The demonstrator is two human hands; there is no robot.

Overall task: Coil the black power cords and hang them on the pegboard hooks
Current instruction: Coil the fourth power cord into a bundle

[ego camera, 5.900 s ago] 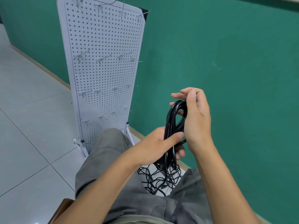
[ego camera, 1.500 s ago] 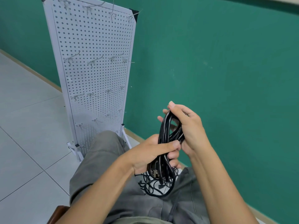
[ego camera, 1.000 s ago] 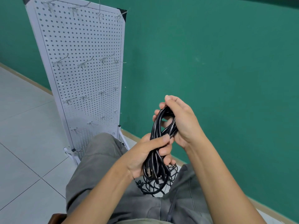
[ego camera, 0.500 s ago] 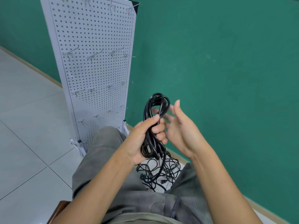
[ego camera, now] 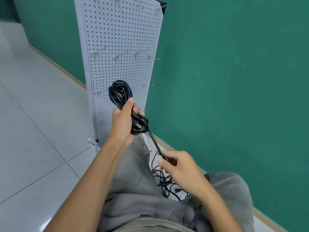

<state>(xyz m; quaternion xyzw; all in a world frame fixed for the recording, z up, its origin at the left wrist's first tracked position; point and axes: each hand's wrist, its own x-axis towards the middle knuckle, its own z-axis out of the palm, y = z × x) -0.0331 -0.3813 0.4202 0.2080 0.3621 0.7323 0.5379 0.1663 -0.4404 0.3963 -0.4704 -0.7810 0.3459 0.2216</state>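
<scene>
My left hand [ego camera: 122,122] grips a coiled black power cord [ego camera: 120,93] around its middle and holds it up in front of the white pegboard [ego camera: 120,39]. A plug shows in the lower loops of the coil. One loose strand runs down and right from the coil to my right hand [ego camera: 179,164], which pinches it between thumb and fingers. Metal hooks [ego camera: 117,57] stick out of the pegboard in rows, all bare. A tangle of black cords [ego camera: 164,180] lies on the floor between my knees.
The pegboard stands on white feet [ego camera: 92,142] on a grey tiled floor [ego camera: 33,123], close to a green wall [ego camera: 234,81]. My legs in grey trousers [ego camera: 133,173] fill the lower middle of the view.
My left hand lifted the coil up and left, in front of the pegboard. My right hand dropped away from the coil and took hold of the trailing strand lower down.
</scene>
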